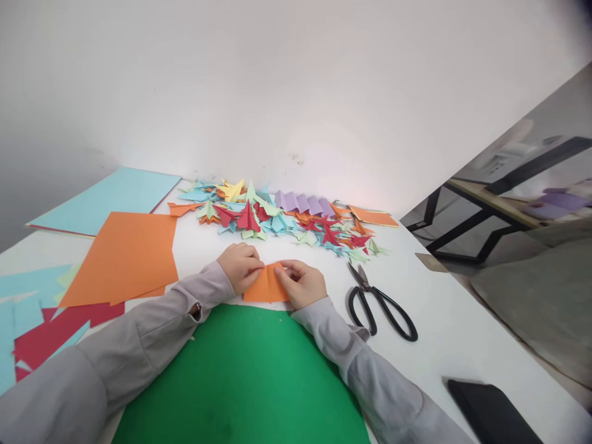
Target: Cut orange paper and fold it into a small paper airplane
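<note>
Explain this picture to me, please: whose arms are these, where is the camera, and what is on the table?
There is no robot here. The arms belong to a person, whose head camera took this one picture, looking forward and down.

The left hand and right hand hold a small orange paper between them. On the white table, a green sheet lies nearest the person. Colorful folded papers lie along the wall, with larger orange sheets to the left. Scissors lie open to the right, beyond a dark, flat object.
</note>
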Motion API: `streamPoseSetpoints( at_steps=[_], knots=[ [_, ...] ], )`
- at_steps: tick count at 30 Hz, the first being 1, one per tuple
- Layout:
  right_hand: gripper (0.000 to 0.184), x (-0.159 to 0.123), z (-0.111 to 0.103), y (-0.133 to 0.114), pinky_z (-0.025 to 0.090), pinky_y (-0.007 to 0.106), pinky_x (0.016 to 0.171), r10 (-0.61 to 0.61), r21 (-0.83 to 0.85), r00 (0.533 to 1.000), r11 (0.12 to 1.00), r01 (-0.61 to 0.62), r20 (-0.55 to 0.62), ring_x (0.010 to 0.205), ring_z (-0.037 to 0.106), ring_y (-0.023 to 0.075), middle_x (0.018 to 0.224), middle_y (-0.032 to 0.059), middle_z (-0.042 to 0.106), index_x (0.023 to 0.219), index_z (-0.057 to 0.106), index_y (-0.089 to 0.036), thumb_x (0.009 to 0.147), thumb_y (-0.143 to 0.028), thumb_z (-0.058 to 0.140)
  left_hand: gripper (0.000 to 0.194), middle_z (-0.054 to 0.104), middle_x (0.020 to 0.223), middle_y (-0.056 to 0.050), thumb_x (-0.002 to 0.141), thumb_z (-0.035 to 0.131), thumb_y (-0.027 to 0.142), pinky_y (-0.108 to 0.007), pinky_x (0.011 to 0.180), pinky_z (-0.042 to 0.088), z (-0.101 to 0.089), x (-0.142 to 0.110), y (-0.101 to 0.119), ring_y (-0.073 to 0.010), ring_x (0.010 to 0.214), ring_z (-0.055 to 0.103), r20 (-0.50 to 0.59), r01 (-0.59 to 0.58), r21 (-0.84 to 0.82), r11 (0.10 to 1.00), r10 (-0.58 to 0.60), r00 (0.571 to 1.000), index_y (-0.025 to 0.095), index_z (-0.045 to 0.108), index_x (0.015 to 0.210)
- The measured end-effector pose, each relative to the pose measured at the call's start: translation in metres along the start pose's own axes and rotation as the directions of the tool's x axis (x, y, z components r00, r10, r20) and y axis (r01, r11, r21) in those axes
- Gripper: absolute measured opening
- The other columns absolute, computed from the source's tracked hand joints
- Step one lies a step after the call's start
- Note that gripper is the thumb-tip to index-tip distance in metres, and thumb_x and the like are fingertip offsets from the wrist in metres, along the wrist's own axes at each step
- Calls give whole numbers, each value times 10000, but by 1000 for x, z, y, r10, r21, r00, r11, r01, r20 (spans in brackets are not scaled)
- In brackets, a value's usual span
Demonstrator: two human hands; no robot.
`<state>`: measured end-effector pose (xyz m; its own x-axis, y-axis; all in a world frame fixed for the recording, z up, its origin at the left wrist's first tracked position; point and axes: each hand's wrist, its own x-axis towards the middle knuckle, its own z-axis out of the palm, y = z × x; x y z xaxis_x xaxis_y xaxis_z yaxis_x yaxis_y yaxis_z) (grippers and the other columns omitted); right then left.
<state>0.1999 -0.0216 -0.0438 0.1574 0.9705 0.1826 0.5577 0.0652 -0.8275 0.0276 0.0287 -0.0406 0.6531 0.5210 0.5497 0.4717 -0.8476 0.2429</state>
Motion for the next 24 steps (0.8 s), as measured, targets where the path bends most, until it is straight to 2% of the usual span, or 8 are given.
streamPoseSetpoints(
  at_steps=[4,7,15,20,24],
  knots=[
    [232,3,-3,-8,407,248,526,-18,-175,998,984,28,57,506,532,133,547,7,612,793,683,-157,685,-304,540,236,629,807,-45,801,437,195,-318,650,355,-3,0,-4,-177,742,512,168,-90,146,985,65,984,196,673,797],
    [215,7,-5,-8,403,247,528,-23,-240,996,970,44,89,519,531,133,571,11,614,780,678,-158,684,-290,539,234,621,844,-45,804,436,152,-307,653,347,-5,1,-6,-171,762,499,246,-158,214,964,104,964,198,663,835],
    [203,13,-5,-1,414,251,527,-7,-237,992,971,37,125,534,528,136,605,25,618,770,672,-147,680,-281,550,192,603,805,-50,822,457,161,-308,623,338,-1,1,-10,-172,721,468,242,-306,325,895,234,942,177,647,846],
    [217,12,-4,0,421,258,535,-73,-257,990,961,101,120,537,522,137,631,41,618,798,673,-130,694,-271,546,255,597,786,-69,848,393,139,-277,628,369,2,3,-16,-154,677,437,241,-369,253,894,311,919,142,646,826],
    [199,11,-4,0,421,259,544,-148,-289,983,942,174,108,538,519,135,643,43,618,801,674,-132,693,-246,552,264,595,795,-78,851,381,131,-273,645,385,1,4,-17,-154,679,427,245,-378,243,893,321,915,132,644,823]
  ],
)
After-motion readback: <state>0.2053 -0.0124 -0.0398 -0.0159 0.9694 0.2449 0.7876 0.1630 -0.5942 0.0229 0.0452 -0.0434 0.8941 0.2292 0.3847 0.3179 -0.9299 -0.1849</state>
